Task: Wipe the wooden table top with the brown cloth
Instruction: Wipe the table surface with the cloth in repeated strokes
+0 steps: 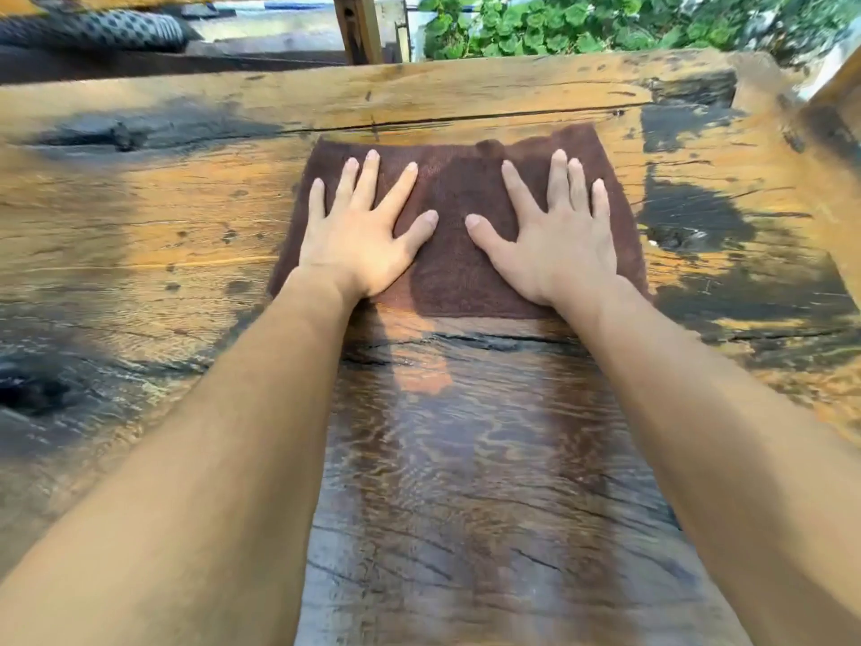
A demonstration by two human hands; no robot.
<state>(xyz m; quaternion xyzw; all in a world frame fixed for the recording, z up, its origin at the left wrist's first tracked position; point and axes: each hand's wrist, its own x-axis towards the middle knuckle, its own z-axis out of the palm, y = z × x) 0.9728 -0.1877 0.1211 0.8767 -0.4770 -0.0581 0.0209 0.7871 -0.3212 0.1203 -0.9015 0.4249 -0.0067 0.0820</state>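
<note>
A brown cloth (454,254) lies spread flat on the wooden table top (153,216), a little short of the far edge. My left hand (363,230) presses on the cloth's left half with straight, spread fingers. My right hand (552,230) presses flat on its right half the same way. Both forearms reach forward from the near side. Between my arms, below the cloth, the wood (466,459) looks darker and glossy.
The planks are rough, with dark stains, knots and a long crack (466,121) just beyond the cloth. A wooden post (358,28) stands behind the far edge. Green leaves (582,25) grow at the back right. A patterned cushion (93,30) lies at the back left.
</note>
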